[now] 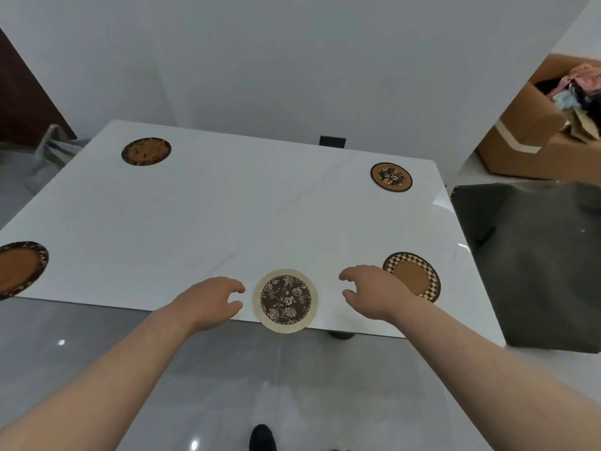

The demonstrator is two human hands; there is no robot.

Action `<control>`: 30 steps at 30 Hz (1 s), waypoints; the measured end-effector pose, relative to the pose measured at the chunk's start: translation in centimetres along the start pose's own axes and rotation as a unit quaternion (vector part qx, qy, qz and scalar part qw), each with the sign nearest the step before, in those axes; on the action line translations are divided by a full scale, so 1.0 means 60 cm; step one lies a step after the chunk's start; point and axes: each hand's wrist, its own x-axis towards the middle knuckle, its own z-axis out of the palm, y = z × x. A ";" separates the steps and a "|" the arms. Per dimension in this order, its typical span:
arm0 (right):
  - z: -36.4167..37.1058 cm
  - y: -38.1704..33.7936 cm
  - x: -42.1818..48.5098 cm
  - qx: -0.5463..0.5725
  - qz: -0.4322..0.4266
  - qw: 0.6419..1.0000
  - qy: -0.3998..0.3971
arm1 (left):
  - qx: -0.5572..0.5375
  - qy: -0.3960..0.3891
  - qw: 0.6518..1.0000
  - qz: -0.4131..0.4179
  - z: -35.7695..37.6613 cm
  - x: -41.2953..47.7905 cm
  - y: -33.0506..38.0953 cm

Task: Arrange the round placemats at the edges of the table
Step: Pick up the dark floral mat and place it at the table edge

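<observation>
Several round placemats lie on the white marble table [227, 216]. A cream-rimmed brown floral placemat [285, 300] sits at the near edge, slightly overhanging it. My left hand [211, 301] hovers just left of it, fingers apart and empty. My right hand [374, 294] hovers just right of it, also open, partly covering a checker-rimmed placemat [418, 278] at the near right. Other placemats lie at the far left [146, 151], the far right [391, 177] and the left edge [19, 268].
A dark chair seat [536, 262] stands at the table's right side. A cardboard box [533, 141] holding clothes sits on the floor at the far right. A pale chair [55, 148] stands at the far left. Glossy grey floor tiles lie below me.
</observation>
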 end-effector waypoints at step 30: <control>0.140 0.037 0.184 0.176 0.056 0.971 -0.151 | -0.101 -0.061 0.990 -0.080 0.096 0.206 -0.005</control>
